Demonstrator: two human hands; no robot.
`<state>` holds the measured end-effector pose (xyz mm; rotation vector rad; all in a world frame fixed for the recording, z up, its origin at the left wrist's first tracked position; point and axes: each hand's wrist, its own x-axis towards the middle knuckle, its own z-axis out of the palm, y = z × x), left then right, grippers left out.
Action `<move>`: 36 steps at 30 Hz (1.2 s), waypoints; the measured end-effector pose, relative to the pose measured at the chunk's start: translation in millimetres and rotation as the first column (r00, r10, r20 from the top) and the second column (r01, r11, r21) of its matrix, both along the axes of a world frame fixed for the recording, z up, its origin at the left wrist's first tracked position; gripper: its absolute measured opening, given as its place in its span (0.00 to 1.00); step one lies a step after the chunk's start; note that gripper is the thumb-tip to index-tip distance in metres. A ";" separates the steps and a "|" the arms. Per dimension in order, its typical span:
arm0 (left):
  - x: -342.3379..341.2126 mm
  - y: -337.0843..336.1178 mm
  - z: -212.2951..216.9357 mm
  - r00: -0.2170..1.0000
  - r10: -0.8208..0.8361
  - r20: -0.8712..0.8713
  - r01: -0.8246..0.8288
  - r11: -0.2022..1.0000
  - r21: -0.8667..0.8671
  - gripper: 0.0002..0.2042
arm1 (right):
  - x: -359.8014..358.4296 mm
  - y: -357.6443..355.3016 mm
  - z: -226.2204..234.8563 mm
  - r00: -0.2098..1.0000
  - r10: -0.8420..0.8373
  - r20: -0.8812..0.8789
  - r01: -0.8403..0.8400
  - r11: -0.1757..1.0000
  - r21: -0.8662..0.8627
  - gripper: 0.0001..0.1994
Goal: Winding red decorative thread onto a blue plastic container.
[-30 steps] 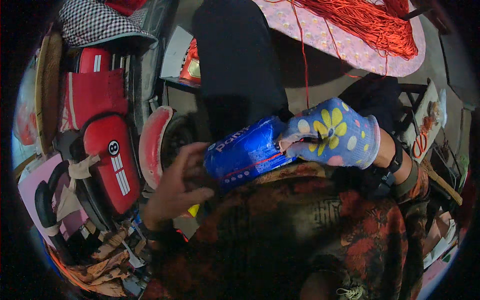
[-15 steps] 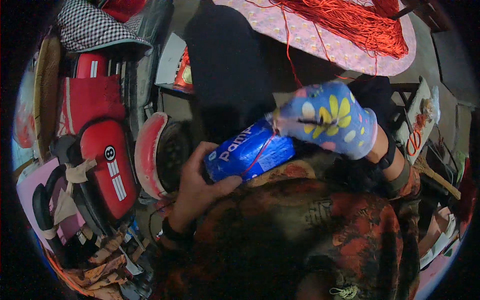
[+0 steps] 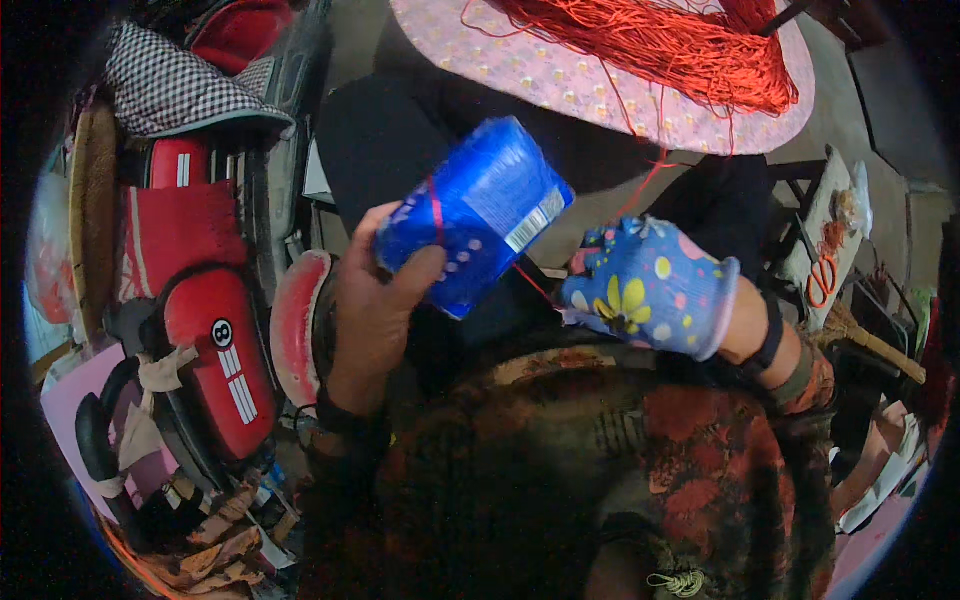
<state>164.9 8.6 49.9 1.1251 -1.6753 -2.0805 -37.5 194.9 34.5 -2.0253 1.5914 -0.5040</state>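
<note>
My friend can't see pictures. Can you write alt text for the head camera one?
A bare left hand holds up a blue can with red thread around it, running to a right hand in a blue flowered glove. Above lies a heap of red thread on pink cloth.

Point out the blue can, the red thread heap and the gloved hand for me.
blue can [image 3: 470,215], head view, on the middle of its blue side.
red thread heap [image 3: 660,45], head view, on the dense middle of the tangle.
right hand [image 3: 650,285], head view, on the back of the flowered glove.
</note>
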 end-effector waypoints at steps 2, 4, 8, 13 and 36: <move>-1.6 8.3 2.0 0.977 -0.133 0.168 0.159 0.976 -0.149 0.21 | -1.0 -12.0 11.1 0.928 0.009 -0.373 -0.051 0.993 -0.102 0.16; -9.1 8.9 2.3 0.917 -0.347 0.196 0.362 0.931 -0.050 0.21 | -17.3 -15.5 18.7 0.937 -0.094 -0.335 -0.006 0.958 -0.285 0.14; -17.3 5.9 9.3 0.796 -0.594 0.116 0.584 0.805 0.106 0.23 | -50.9 -49.2 -6.2 0.973 0.186 0.139 -0.083 0.838 -0.539 0.08; -3.5 3.8 8.5 0.937 -0.299 -0.182 0.335 0.917 0.218 0.25 | -48.2 -28.6 -49.7 0.752 -0.297 0.588 0.269 0.953 0.137 0.09; -65.9 -18.6 -5.9 0.568 -0.822 0.035 0.821 0.569 0.051 0.22 | -57.1 -15.3 2.1 0.928 -0.102 0.358 0.199 0.949 -0.244 0.12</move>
